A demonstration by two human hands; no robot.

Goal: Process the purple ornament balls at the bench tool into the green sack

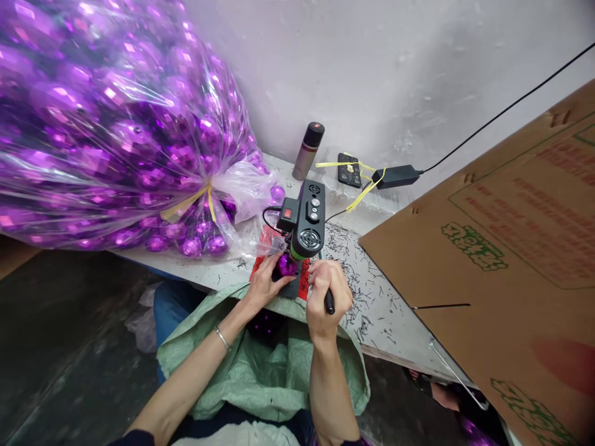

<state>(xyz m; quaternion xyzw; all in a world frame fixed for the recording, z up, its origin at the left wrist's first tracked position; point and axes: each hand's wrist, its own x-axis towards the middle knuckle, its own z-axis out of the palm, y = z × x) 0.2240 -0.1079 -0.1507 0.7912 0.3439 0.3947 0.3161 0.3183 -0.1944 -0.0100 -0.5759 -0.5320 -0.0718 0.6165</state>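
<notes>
A small black machine with round vents and buttons stands on the white table. Under its head is a shiny purple ball, held between the fingers and thumb of my left hand, which wears a bracelet at the wrist. To the right of the machine, my right hand is wrapped round a black lever handle. A red sheet lies beneath the machine's base. Below the table edge, an open green woven sack rests at my lap with purple balls inside.
A tied clear bag of purple balls fills the left. Behind the machine are a bottle, a dark phone-like object and a power adapter. Small dark pins litter the table. A cardboard box stands right.
</notes>
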